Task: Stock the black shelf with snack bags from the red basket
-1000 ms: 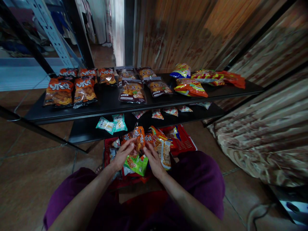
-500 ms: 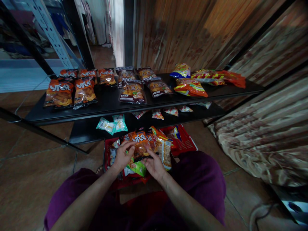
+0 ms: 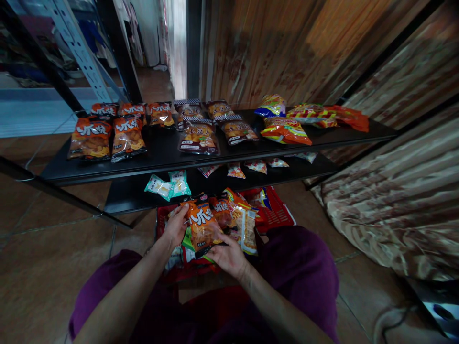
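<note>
An orange snack bag [image 3: 203, 224] with white lettering is held between my two hands, tilted, above the red basket [image 3: 281, 212]. My left hand [image 3: 177, 223] grips its upper left edge. At its lower right corner, my right hand [image 3: 228, 253] has the thumb on top and fingers underneath. Just behind it lies another orange bag [image 3: 220, 210]. To the right in the basket is a clear bag [image 3: 248, 231] of pale snacks, and a green packet [image 3: 188, 240] shows partly under the held bag.
A black shelf [image 3: 161, 160] stands ahead, bearing orange bags [image 3: 90, 138], brown bags [image 3: 199, 137] and bright bags [image 3: 286, 131]. Its lower level [image 3: 125, 193] holds teal packets [image 3: 159, 186] and small red-and-white packets. A curtain [image 3: 387, 205] hangs at the right.
The orange bag has come up and toward me, now gripped by both hands. My left hand has moved slightly left onto its edge, uncovering the orange bag behind.
</note>
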{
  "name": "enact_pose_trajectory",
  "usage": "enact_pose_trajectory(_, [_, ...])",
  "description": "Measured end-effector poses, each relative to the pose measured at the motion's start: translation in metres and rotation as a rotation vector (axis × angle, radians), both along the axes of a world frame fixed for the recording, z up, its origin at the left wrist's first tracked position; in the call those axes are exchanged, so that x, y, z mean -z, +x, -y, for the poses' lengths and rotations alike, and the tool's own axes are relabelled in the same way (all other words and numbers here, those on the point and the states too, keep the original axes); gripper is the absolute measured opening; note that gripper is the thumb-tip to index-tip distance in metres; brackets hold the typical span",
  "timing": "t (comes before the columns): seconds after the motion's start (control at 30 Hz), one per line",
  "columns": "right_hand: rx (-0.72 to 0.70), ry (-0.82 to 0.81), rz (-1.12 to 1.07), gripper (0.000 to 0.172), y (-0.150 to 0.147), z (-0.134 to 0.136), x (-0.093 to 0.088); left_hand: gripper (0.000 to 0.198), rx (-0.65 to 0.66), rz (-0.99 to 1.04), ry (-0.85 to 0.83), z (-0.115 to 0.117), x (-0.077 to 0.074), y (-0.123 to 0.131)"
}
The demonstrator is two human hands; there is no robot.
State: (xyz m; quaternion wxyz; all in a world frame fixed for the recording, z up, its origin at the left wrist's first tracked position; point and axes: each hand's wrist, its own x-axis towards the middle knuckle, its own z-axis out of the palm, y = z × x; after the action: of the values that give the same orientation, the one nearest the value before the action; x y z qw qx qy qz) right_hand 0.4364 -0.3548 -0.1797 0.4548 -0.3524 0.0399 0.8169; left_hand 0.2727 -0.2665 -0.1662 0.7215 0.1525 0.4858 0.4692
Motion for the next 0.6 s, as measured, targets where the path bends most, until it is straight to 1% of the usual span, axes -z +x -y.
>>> enact_pose_trajectory(0.1, [-0.031, 0.036, 0.081, 0.022, -0.001, 0.001, 0.004, 0.032, -0.090, -0.010, -0.001, 0.000, -0.007, 0.002])
enact_pose_trajectory(0.17, [-0.028, 0.064, 0.148, 0.028, -0.002, 0.002, 0.006, 0.033, -0.120, -0.032, 0.003, 0.001, -0.012, 0.003])
enact_pose_trajectory(0.23, [-0.017, 0.088, 0.210, 0.038, -0.003, 0.002, 0.007, 0.035, -0.123, -0.055, 0.017, 0.002, -0.017, 0.004])
enact_pose_trajectory(0.33, [-0.007, 0.124, 0.273, 0.049, -0.005, 0.003, 0.006, 0.038, -0.083, -0.050, 0.063, 0.003, -0.020, 0.005])
enact_pose_trajectory(0.43, [-0.002, 0.145, 0.281, 0.047, -0.006, 0.002, 0.002, 0.042, -0.029, -0.036, 0.095, 0.007, -0.020, 0.005])
enact_pose_trajectory(0.53, [0.000, 0.160, 0.276, 0.048, -0.007, 0.000, -0.002, 0.045, 0.052, -0.004, 0.136, 0.014, -0.017, 0.005])
enact_pose_trajectory(0.6, [-0.005, 0.172, 0.279, 0.046, -0.007, -0.002, -0.005, 0.047, 0.070, -0.015, 0.181, 0.020, -0.015, 0.006])
